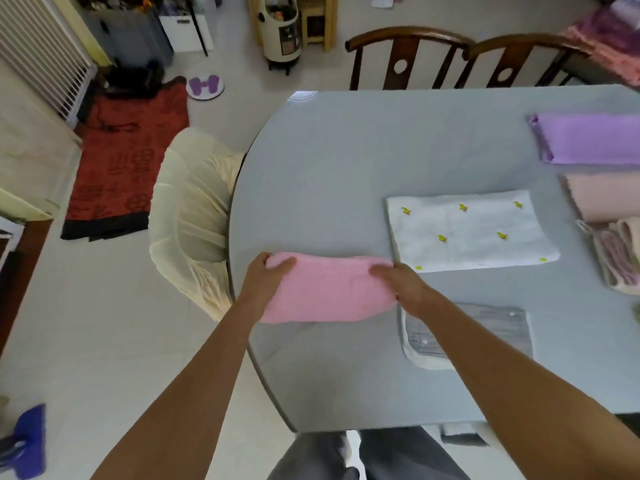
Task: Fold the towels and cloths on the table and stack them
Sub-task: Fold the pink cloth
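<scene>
Currently left hand [265,277] and right hand [403,285] each grip an end of the soft, light pink folded terry towel [329,292]; limp, best held at corners.

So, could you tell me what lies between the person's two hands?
The folded pink towel spans that stretch in the head view: the left hand grips one end, the right hand the other.
</scene>
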A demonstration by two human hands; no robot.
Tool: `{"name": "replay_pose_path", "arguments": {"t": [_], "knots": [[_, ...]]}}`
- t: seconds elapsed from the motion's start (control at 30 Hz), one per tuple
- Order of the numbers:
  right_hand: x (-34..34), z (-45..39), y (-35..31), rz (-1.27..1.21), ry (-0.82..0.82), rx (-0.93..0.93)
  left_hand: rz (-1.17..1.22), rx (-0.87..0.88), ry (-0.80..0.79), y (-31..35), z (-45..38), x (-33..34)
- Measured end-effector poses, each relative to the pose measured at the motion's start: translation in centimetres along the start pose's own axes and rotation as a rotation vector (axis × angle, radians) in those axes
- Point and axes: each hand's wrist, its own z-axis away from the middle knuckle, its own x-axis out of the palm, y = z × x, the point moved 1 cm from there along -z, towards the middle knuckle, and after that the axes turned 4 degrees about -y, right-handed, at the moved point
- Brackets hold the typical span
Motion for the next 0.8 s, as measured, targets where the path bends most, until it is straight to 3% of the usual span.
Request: {"name": "replay_pose_path", "arguments": {"t": [0.23, 0.47, 0.67, 0.8], "knots": [[-5.2, 4.2, -1.3, -0.451, -0.031, -0.137, 0.078, 0.195, -0.323, 11.1, 1.9, 4.2], [-11.9, 6.8, -4.7, -0.756, 0.03, -0.334, -0.043, 0.372, -0.661, 22.8, 6.8, 14.3], [-19.7, 8.9, -6.8, -0.955, 0.067, -0.442, -0.074, 0.399, -0.8, 29.1, 10.0, 25.1], [-26.6, 10.2, -7.9, -1.017, -0.007, -0.485, -0.034, 0.341, -0.818, 31.5, 10.8, 32.7]]}}
